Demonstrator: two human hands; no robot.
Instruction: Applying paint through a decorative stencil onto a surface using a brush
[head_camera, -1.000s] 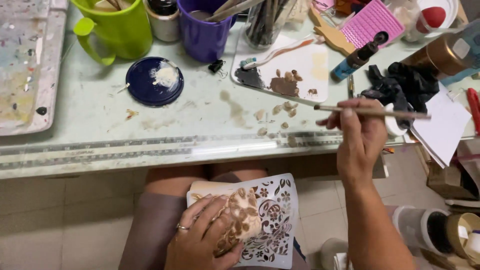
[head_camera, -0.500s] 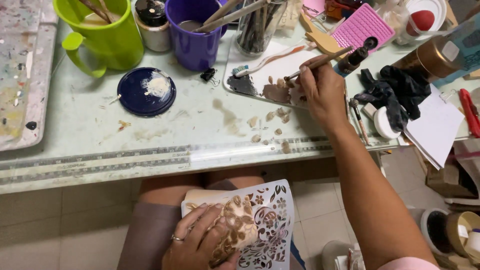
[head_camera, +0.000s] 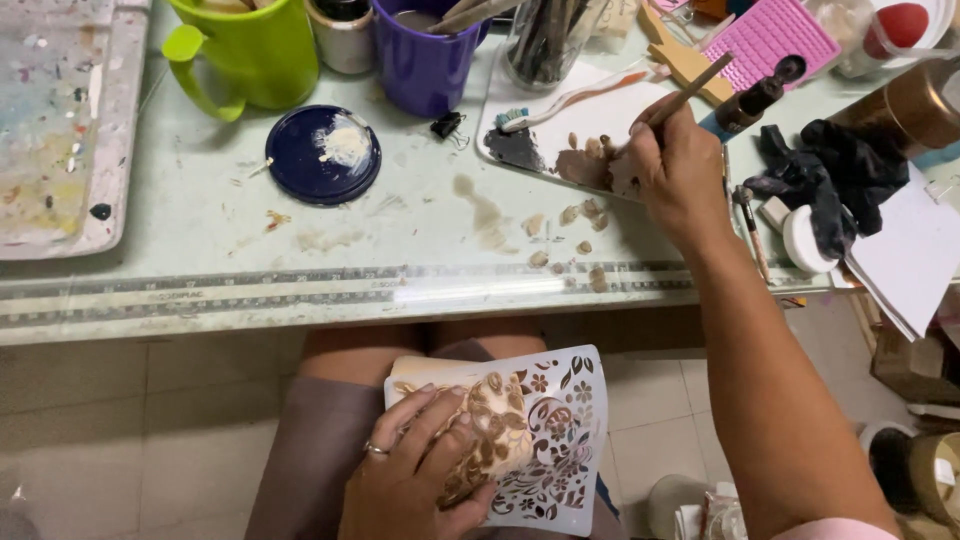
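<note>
Since half a second ago, my right hand (head_camera: 678, 165) has barely shifted: it sits over the white palette tile (head_camera: 585, 125) just as it did then, whereas a full second back it hung nearer the table edge with the brush level. My right fingers are clenched around the wooden handle of the paintbrush (head_camera: 690, 95), which slants up and away toward the far right; the bristle end is hidden behind the hand, down at the brown paint smears on the tile. A toothbrush (head_camera: 580, 100) lies across the same tile beside a dark paint patch.

My left hand (head_camera: 420, 470) rests in my lap, fingers spread flat and pressing on the white floral stencil (head_camera: 560, 430), which lies over a pale wooden piece (head_camera: 420, 372) showing at its upper left edge. Brown colour fills the stencil cut-outs under and beside my fingers. A ring (head_camera: 375, 450) sits on one finger.

On the glass table (head_camera: 300, 260), a dark blue lid (head_camera: 325, 153) with a white dab lies to the left of the tile, well apart from my right hand. Behind it stand a green mug (head_camera: 250, 50) and a purple cup (head_camera: 425, 60) holding tools. A small black binder clip (head_camera: 447, 125) lies between cup and tile. Brown smudges dot the glass below the tile. To the right lie a black cloth (head_camera: 840, 175) and a pink textured mat (head_camera: 770, 40). A paint-stained tray (head_camera: 60, 130) sits far left.
</note>
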